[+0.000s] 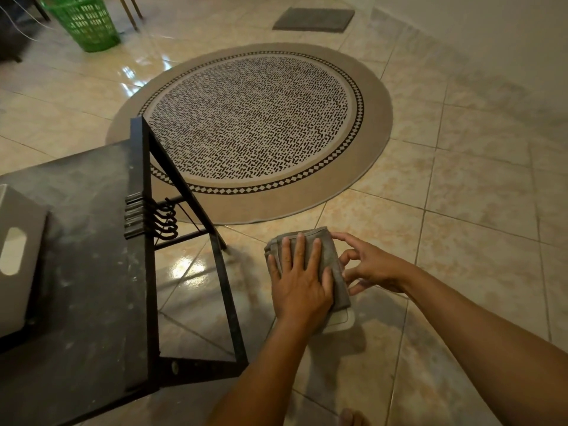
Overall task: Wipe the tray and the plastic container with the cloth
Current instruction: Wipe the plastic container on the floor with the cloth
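A folded grey cloth (330,256) lies over a white plastic container (341,320), of which only one rounded corner shows below the cloth. My left hand (299,282) presses flat on the cloth, fingers spread. My right hand (370,265) grips the right edge of the container and cloth with curled fingers. Both are held above the tiled floor, where they cast a shadow. A grey tray (17,259) with a handle cut-out rests on the dark table at the far left.
The dusty black table (92,272) with a metal frame and hooks fills the lower left. A round patterned rug (255,124) lies ahead on the floor. A green basket (84,23) and a grey mat (313,19) sit farther back. My bare toes (350,417) show at the bottom.
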A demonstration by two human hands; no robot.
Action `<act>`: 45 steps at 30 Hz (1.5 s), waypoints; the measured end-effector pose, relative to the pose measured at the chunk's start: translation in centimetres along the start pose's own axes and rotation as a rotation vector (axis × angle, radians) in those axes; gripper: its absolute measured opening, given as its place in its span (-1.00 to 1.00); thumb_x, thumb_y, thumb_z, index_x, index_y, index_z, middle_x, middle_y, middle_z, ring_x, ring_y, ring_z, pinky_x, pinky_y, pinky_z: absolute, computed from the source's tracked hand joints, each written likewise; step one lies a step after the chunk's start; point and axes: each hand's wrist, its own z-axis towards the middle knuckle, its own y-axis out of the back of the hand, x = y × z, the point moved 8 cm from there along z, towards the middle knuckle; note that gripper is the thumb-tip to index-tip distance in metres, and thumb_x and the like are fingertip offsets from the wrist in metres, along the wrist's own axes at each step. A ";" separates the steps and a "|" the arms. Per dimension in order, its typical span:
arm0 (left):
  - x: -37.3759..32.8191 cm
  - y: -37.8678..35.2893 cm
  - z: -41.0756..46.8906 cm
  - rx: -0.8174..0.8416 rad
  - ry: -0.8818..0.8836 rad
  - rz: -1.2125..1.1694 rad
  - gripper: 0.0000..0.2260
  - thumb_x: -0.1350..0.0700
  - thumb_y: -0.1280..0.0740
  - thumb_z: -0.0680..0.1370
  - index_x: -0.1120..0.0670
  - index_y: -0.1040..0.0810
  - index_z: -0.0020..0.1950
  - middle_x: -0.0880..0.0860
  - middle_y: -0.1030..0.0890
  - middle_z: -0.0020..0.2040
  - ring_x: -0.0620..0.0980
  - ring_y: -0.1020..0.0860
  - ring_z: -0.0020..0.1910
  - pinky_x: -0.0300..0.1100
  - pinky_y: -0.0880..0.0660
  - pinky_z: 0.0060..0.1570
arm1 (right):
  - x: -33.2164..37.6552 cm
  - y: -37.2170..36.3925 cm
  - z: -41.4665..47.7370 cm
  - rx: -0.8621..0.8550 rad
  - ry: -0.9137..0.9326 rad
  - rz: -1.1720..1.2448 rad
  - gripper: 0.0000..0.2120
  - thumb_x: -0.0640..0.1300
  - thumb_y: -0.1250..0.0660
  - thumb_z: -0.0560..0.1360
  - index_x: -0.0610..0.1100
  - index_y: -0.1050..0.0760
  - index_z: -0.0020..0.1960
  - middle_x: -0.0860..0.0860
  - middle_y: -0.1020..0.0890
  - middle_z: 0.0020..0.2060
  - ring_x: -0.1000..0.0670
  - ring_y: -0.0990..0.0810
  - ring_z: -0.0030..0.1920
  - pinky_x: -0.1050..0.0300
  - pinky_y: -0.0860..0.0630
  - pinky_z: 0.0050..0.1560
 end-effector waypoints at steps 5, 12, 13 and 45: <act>-1.9 -0.5 -1.3 -0.048 -0.054 -0.020 -0.44 -0.20 0.09 0.62 -0.12 0.13 0.60 0.05 0.18 0.61 0.17 0.29 0.55 0.18 0.35 0.45 | 0.0 0.2 0.4 0.003 0.003 -0.016 -0.15 -0.56 -0.29 0.43 0.17 -0.23 0.48 -0.20 -0.57 0.03 -0.17 -0.68 -0.11 -0.17 -0.69 -0.14; 0.4 0.0 -1.1 -0.023 0.045 -0.018 -0.44 -0.18 0.18 0.60 -0.14 0.25 0.59 0.03 0.28 0.60 0.13 0.38 0.53 0.22 0.30 0.48 | -0.5 0.4 0.5 -0.015 -0.004 0.025 -0.16 -0.48 -0.39 0.44 0.17 -0.24 0.51 -0.18 -0.49 -0.05 -0.14 -0.63 -0.15 -0.15 -0.69 -0.11; 0.0 -0.3 -1.9 -0.016 0.036 -0.026 -0.44 -0.18 0.18 0.60 -0.14 0.23 0.59 0.03 0.26 0.60 0.14 0.37 0.53 0.22 0.30 0.47 | -0.5 0.4 0.5 -0.015 -0.005 0.024 -0.16 -0.49 -0.38 0.44 0.16 -0.24 0.51 -0.18 -0.49 -0.04 -0.16 -0.63 -0.15 -0.18 -0.69 -0.10; -0.2 0.0 0.2 -0.020 0.089 -0.024 -0.48 -0.14 0.23 0.64 -0.09 0.30 0.58 0.04 0.32 0.59 0.15 0.41 0.52 0.22 0.34 0.46 | -0.1 0.2 0.3 -0.028 0.005 -0.032 -0.17 -0.46 -0.39 0.46 0.15 -0.19 0.53 -0.18 -0.52 -0.05 -0.09 -0.66 -0.15 -0.02 -0.68 -0.18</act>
